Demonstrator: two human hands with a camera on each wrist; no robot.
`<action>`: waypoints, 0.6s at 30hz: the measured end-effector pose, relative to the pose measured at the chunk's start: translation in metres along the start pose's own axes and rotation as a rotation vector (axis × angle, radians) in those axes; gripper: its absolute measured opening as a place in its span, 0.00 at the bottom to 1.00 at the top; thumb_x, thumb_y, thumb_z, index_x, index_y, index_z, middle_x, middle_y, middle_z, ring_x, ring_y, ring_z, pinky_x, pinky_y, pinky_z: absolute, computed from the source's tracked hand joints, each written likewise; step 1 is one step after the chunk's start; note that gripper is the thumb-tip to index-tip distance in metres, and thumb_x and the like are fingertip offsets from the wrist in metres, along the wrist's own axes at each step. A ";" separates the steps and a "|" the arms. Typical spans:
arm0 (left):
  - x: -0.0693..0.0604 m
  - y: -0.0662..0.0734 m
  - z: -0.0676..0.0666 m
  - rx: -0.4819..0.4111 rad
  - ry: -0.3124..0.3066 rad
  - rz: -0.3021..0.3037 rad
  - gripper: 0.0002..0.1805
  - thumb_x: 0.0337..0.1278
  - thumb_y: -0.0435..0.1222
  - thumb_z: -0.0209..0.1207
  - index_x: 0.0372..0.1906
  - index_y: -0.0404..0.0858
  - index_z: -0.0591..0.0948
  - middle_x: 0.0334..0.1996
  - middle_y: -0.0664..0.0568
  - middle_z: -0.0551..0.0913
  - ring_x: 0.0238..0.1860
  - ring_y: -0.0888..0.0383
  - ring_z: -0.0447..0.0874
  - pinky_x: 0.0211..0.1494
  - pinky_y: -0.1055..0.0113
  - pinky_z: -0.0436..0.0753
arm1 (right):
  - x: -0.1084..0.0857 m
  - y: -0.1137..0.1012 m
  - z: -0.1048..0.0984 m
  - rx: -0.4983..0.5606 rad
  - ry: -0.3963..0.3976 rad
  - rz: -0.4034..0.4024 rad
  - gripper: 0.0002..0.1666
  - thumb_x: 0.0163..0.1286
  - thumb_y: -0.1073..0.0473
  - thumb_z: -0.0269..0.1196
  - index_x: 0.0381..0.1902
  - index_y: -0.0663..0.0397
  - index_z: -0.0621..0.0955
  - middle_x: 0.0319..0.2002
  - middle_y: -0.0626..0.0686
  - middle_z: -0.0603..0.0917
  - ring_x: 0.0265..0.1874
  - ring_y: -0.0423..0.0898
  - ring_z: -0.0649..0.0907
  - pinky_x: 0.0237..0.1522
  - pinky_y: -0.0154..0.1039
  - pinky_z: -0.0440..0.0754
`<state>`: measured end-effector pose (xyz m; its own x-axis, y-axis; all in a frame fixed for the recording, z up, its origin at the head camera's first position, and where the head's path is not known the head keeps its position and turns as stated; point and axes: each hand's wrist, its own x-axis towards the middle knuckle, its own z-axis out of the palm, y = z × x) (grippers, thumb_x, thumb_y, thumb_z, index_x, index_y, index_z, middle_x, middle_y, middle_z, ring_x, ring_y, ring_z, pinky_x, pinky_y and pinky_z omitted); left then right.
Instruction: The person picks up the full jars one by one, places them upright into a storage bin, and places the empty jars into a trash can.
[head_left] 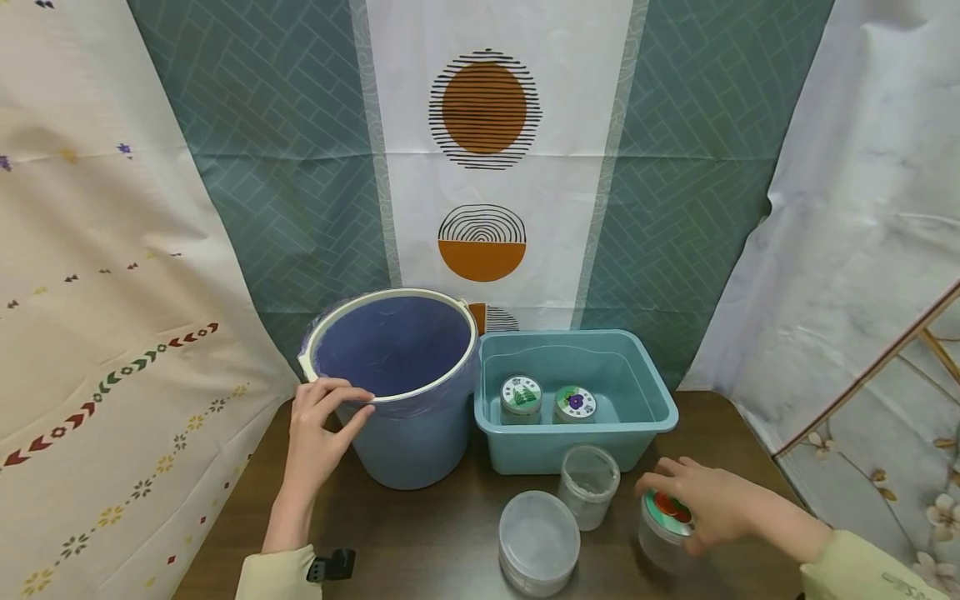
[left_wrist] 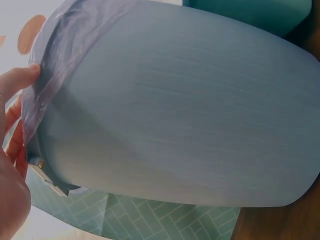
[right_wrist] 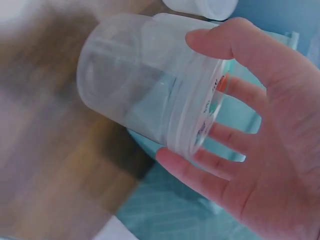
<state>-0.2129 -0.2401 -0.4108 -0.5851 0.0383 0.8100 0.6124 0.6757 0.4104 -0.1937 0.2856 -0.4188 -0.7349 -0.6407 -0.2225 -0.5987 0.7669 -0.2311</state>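
Note:
My left hand (head_left: pixel 315 433) pinches the pale rim of a blue trash bin (head_left: pixel 412 450). In the left wrist view the thumb (left_wrist: pixel 25 77) lies on the clear plastic liner (left_wrist: pixel 65 60) outside the rim, the fingers behind it. The right hand (head_left: pixel 712 500) spreads over a clear jar (head_left: pixel 658 546) on the table's right side. That jar's lid (head_left: pixel 667 511) is green and white with a red picture. Seen from the right wrist, the thumb (right_wrist: pixel 210 42) and fingers (right_wrist: pixel 182 167) grip the lid end of the jar from opposite sides; some fingertips are hidden behind the lid.
A light-blue plastic basin (head_left: pixel 555 450) stands right of the bin, holding a jar with a green-leaf label (head_left: pixel 521 398) and one with a purple label (head_left: pixel 576 404). Before it on the brown table (head_left: pixel 420 542) are a clear jar (head_left: pixel 590 492) and a wider whitish-topped one (head_left: pixel 538 537).

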 end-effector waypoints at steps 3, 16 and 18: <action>0.001 0.001 0.000 0.009 0.004 0.000 0.13 0.40 0.28 0.75 0.34 0.43 0.88 0.36 0.51 0.81 0.43 0.56 0.68 0.53 0.65 0.59 | -0.003 -0.005 -0.013 -0.034 -0.004 0.006 0.43 0.39 0.55 0.77 0.54 0.22 0.73 0.44 0.36 0.71 0.42 0.40 0.72 0.28 0.33 0.72; 0.001 0.012 -0.003 0.158 -0.005 0.064 0.12 0.42 0.29 0.75 0.35 0.44 0.88 0.38 0.49 0.81 0.44 0.49 0.72 0.51 0.56 0.67 | 0.005 -0.024 -0.055 -0.068 -0.030 -0.031 0.42 0.41 0.55 0.76 0.54 0.23 0.72 0.43 0.37 0.70 0.38 0.37 0.71 0.27 0.32 0.69; 0.001 0.013 -0.004 0.168 -0.010 0.070 0.12 0.43 0.29 0.74 0.35 0.44 0.88 0.38 0.49 0.81 0.44 0.48 0.73 0.52 0.56 0.67 | 0.007 -0.027 -0.060 -0.067 -0.031 -0.040 0.41 0.41 0.56 0.75 0.53 0.23 0.72 0.42 0.37 0.70 0.37 0.36 0.70 0.26 0.32 0.69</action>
<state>-0.2034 -0.2340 -0.4034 -0.5496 0.0965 0.8298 0.5550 0.7846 0.2764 -0.2017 0.2625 -0.3575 -0.7006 -0.6705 -0.2441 -0.6478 0.7411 -0.1765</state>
